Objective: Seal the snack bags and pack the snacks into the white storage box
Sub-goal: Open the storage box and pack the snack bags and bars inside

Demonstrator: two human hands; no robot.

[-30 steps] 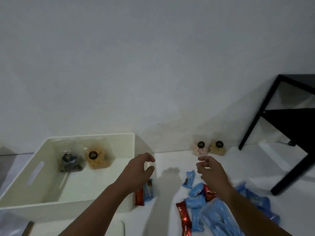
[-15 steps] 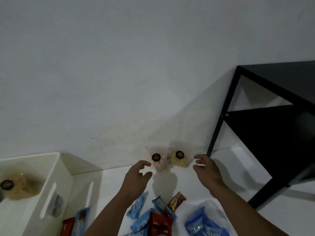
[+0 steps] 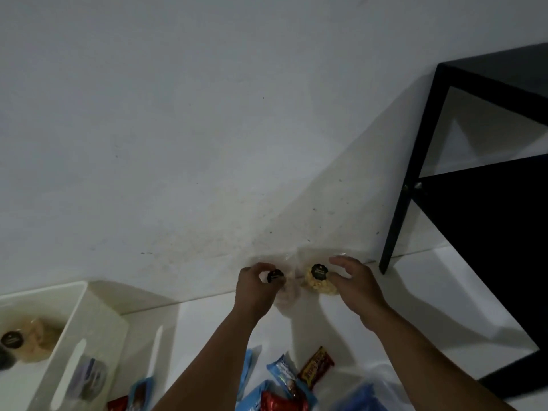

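Head view: both bare hands reach to the foot of the white wall, where two clear snack bags stand side by side on the white floor. The left hand is curled around the pale pinkish snack bag, its fingers and thumb bent in a loose pinch about the bag's black round label; whether they press the plastic firmly I cannot tell. The right hand is at three o'clock of the yellow snack bag, fingers bent and slightly spread, thumb low against the bag's side, cupping it without closing fully. The two bags touch or nearly touch each other, the yellow one at three o'clock of the pinkish one. The white storage box sits at eight o'clock of the hands, well apart from them, at the left edge of the frame; inside it a tan snack bag with a black label rests on the bottom. Between the forearms, at six o'clock, lie loose wrapped snacks: blue packets, a brown and yellow bar and a red wrapper. A black metal table stands at two o'clock, one leg resting on the floor just beside the right hand.
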